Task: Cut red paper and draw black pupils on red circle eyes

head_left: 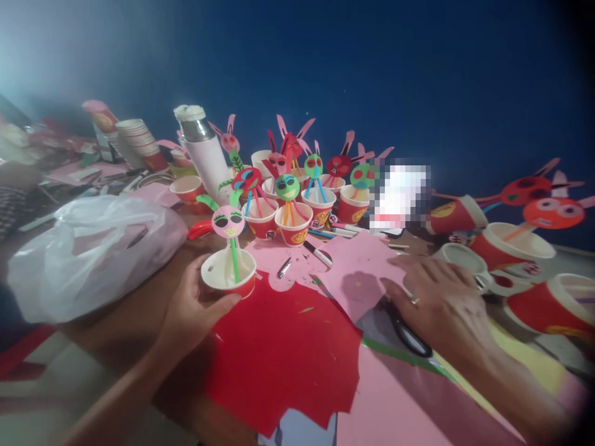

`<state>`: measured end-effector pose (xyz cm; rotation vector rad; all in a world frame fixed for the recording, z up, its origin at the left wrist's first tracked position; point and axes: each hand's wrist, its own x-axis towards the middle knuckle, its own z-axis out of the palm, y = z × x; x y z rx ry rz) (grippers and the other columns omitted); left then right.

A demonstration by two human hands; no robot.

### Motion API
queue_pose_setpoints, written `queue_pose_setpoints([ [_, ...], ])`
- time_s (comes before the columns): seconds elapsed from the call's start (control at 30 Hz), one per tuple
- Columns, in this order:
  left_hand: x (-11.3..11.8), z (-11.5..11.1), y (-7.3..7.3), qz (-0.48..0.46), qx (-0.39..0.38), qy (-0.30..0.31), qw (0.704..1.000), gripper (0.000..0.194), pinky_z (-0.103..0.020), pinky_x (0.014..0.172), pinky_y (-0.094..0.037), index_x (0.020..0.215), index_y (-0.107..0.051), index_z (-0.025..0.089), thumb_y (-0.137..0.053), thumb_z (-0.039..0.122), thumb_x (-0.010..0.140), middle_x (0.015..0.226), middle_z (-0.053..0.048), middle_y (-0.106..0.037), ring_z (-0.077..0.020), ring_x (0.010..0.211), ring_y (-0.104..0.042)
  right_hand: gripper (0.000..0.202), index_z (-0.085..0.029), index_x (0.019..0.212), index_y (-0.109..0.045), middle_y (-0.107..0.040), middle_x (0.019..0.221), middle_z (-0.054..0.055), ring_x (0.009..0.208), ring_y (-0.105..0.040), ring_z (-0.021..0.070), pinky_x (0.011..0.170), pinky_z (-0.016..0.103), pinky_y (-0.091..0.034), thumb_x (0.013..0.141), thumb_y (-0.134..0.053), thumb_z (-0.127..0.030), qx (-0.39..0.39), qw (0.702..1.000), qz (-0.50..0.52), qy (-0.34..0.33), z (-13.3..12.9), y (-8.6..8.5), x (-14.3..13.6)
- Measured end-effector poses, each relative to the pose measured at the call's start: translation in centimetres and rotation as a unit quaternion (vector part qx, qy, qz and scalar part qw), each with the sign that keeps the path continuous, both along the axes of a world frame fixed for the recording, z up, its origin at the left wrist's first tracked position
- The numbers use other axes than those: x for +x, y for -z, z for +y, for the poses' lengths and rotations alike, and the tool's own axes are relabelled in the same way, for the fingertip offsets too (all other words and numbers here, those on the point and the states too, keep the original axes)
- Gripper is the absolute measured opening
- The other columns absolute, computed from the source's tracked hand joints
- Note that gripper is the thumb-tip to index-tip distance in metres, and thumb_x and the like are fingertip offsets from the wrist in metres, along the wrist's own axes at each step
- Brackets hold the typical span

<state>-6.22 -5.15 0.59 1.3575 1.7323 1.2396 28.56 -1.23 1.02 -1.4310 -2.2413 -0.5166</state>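
Paper cup (pixel 219 272) in left hand (pixel 193 306), well apart from right hand (pixel 444 303).

Beside the red sheet (pixel 288 353), the held cup (pixel 219 274) hides some fingers of the left hand (pixel 198 297); well left of it, a checked sleeve (pixel 13 201) is blurred and cut off. Right of the sheet, the right hand (pixel 446 303) covers part of a black handle (pixel 413 341), and the outermost cup (pixel 534 305) is cropped. Beyond the sheet, rightward, pixelation masks a bright object (pixel 402 192).
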Motion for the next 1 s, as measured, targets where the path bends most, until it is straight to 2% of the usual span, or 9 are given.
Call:
queue_pose_setpoints([
  [0.1,0.0,0.3,-0.2,0.028,-0.007,-0.01,1.0,0.068,-0.038,0.093,-0.045,0.123,-0.041,0.018,-0.073,0.031,0.064,0.122,-0.011,-0.056,-0.0273,0.111,-0.055,0.018,-0.016,0.092,-0.063,-0.068,0.085,0.008,0.076,-0.061,0.0225,0.075,0.037,-0.037,0.089,-0.049,-0.028,-0.078,0.99,0.024,-0.116,-1.6,0.1,-2.1],
  [0.2,0.4,0.5,-0.6,0.053,-0.025,-0.017,0.998,0.061,-0.038,0.093,-0.045,0.118,-0.047,0.018,-0.072,0.034,0.065,0.119,-0.009,-0.059,-0.0285,0.11,-0.055,0.019,-0.018,0.083,-0.064,-0.066,0.073,0.005,0.067,-0.058,0.0198,0.069,0.035,-0.036,0.088,-0.046,-0.019,-0.168,0.971,0.006,-0.168,-3.2,0.2,-4.0],
  [0.37,0.3,0.4,-1.0,0.053,-0.036,-0.041,0.997,0.058,-0.041,0.095,-0.044,0.116,-0.048,0.016,-0.071,0.037,0.067,0.116,-0.009,-0.06,-0.0293,0.109,-0.056,0.018,-0.02,0.097,-0.063,-0.067,0.097,0.006,0.089,-0.059,0.0206,0.076,0.034,-0.04,0.088,-0.049,-0.015,-0.223,0.949,-0.004,-0.221,-3.9,0.6,-5.8],
  [0.5,-1.5,-0.2,-0.6,0.038,0.008,-0.068,0.997,0.059,-0.042,0.094,-0.045,0.116,-0.049,0.021,-0.073,0.036,0.063,0.115,-0.007,-0.061,-0.0281,0.108,-0.057,0.019,-0.02,0.099,-0.062,-0.068,0.097,0.006,0.091,-0.059,0.0214,0.078,0.035,-0.039,0.086,-0.05,-0.012,-0.205,0.962,-0.035,-0.176,-2.8,1.1,-6.4],
  [0.57,-2.4,-0.6,-0.5,0.034,0.023,-0.088,0.995,0.06,-0.043,0.094,-0.046,0.116,-0.05,0.023,-0.073,0.035,0.062,0.115,-0.006,-0.061,-0.0279,0.108,-0.058,0.016,-0.019,0.1,-0.062,-0.068,0.096,0.006,0.088,-0.059,0.0226,0.075,0.036,-0.038,0.085,-0.055,-0.021,-0.216,0.966,-0.046,-0.133,-2.3,1.1,-6.7],
  [0.67,-2.9,-1.0,-0.8,0.023,0.011,-0.121,0.992,0.063,-0.045,0.094,-0.046,0.118,-0.048,0.024,-0.073,0.035,0.062,0.116,-0.008,-0.061,-0.0287,0.108,-0.058,0.028,-0.02,0.101,-0.062,-0.067,0.094,0.007,0.085,-0.059,0.0255,0.073,0.037,-0.037,0.079,-0.063,-0.037,-0.249,0.963,-0.056,-0.084,-1.9,0.6,-7.5],
  [0.73,-2.9,-1.2,-1.1,0.011,0.009,-0.132,0.991,0.065,-0.046,0.095,-0.046,0.119,-0.048,0.023,-0.073,0.036,0.061,0.116,-0.009,-0.061,-0.0291,0.109,-0.058,0.035,-0.02,0.103,-0.062,-0.066,0.093,0.008,0.088,-0.058,0.0274,0.075,0.038,-0.036,0.075,-0.066,-0.041,-0.286,0.954,-0.062,-0.067,-1.5,0.2,-8.0],
  [0.87,-2.6,-1.2,-1.3,-0.004,0.009,-0.117,0.993,0.064,-0.042,0.092,-0.048,0.119,-0.048,0.023,-0.072,0.036,0.061,0.115,-0.008,-0.062,-0.0277,0.108,-0.059,0.039,-0.017,0.1,-0.061,-0.066,0.094,0.01,0.091,-0.058,0.028,0.077,0.038,-0.034,0.07,-0.071,-0.04,-0.356,0.932,-0.05,-0.048,-0.4,-0.2,-8.4],
  [1.0,-2.5,-1.2,-1.4,0.006,-0.007,-0.105,0.994,0.066,-0.04,0.089,-0.051,0.12,-0.046,0.023,-0.072,0.037,0.061,0.113,-0.007,-0.064,-0.0268,0.104,-0.061,0.022,-0.018,0.086,-0.061,-0.066,0.087,0.006,0.084,-0.058,0.0244,0.072,0.035,-0.034,0.072,-0.069,-0.033,-0.367,0.927,-0.046,-0.055,0.0,-0.6,-8.3],
])
